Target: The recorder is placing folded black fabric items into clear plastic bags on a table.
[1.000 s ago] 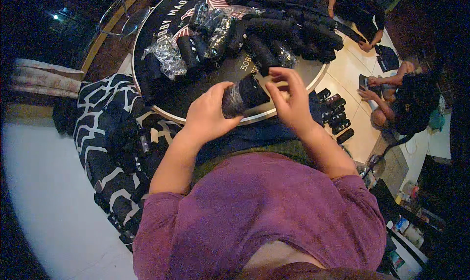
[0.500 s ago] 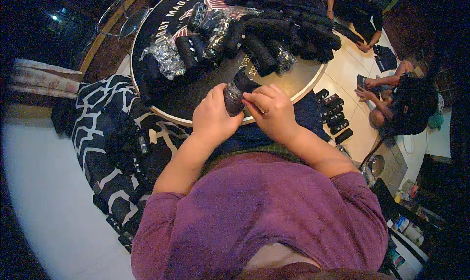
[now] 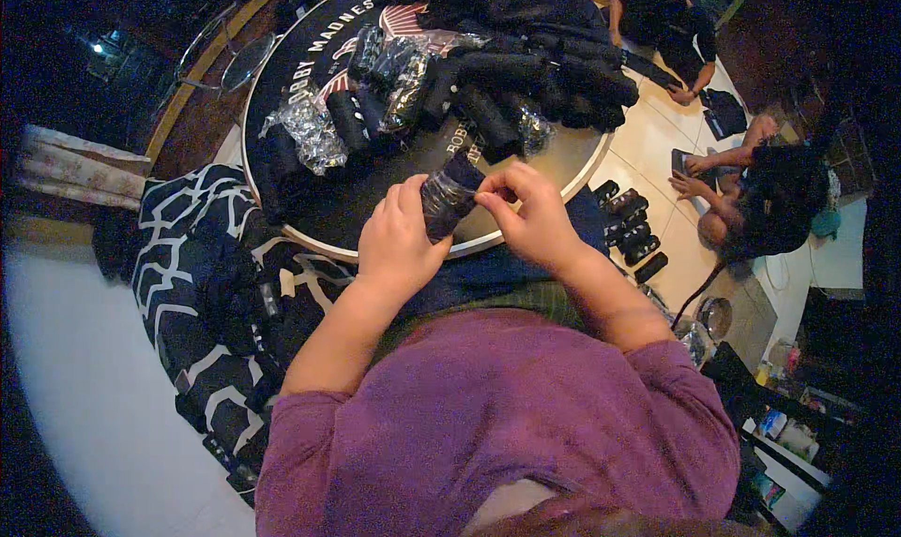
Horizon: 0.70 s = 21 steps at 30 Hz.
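Note:
My left hand (image 3: 399,232) is wrapped round a black rolled cloth bundle (image 3: 445,210) in clear, shiny plastic, held at the near edge of the round table (image 3: 394,191). Its far end, dark and loose-looking, points away from me. At the bundle's right side my right hand (image 3: 535,216) pinches thumb and fingertips together, apparently on an edge of the plastic; the pinched bit is too small to make out clearly. Beyond my hands, several black rolls (image 3: 488,119) are heaped on the table, with crumpled clear plastic wrappers (image 3: 314,135) among them.
More black rolls (image 3: 631,225) stand in rows on the tiled floor to the right. Two people sit there, one handling a dark flat item (image 3: 685,164). On my left lies a black-and-white patterned cloth (image 3: 174,283) with small dark packs on it.
My right hand has shifted a little to the right, its pinch now at the bundle's edge. My left hand keeps its grip. The whole view has shifted slightly.

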### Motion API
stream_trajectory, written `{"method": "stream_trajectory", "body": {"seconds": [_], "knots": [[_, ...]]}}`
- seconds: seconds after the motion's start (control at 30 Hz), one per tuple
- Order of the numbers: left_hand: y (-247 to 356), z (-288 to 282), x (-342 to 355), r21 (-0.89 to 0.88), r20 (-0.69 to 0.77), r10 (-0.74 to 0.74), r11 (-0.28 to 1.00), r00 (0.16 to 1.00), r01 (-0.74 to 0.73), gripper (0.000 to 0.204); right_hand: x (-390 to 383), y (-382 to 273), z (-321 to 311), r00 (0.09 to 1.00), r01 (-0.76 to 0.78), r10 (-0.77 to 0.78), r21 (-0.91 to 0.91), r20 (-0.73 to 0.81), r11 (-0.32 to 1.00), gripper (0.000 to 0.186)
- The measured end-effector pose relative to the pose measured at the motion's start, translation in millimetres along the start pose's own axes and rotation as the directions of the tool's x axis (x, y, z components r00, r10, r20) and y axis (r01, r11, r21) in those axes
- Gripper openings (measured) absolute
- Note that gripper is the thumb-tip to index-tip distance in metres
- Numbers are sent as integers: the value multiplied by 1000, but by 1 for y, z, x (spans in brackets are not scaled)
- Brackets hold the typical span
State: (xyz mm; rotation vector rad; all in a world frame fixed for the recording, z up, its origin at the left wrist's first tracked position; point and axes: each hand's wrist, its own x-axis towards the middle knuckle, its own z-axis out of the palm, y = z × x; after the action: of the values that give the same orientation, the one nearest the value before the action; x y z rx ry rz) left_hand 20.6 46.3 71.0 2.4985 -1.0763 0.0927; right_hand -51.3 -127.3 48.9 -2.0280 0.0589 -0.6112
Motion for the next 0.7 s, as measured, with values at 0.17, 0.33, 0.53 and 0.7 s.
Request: {"method": "stream_trajectory", "body": {"seconds": [0.17,0.33,0.53,0.7], "knots": [[-5,0,-3,-36,7,31,999,1000,-31,75,2,-3,-12,996,-35,35,1,77,999,8],[-3,-2,-2,-42,15,56,998,998,-55,76,4,-4,-21,989,-43,43,0,139,999,8],[-2,4,-3,-11,-26,96,995,995,-96,75,-1,1,-12,994,53,-61,88,91,995,20],[0,25,-17,-3,66,74,997,995,-74,73,-21,32,4,992,4,-5,11,126,1000,22]]}}
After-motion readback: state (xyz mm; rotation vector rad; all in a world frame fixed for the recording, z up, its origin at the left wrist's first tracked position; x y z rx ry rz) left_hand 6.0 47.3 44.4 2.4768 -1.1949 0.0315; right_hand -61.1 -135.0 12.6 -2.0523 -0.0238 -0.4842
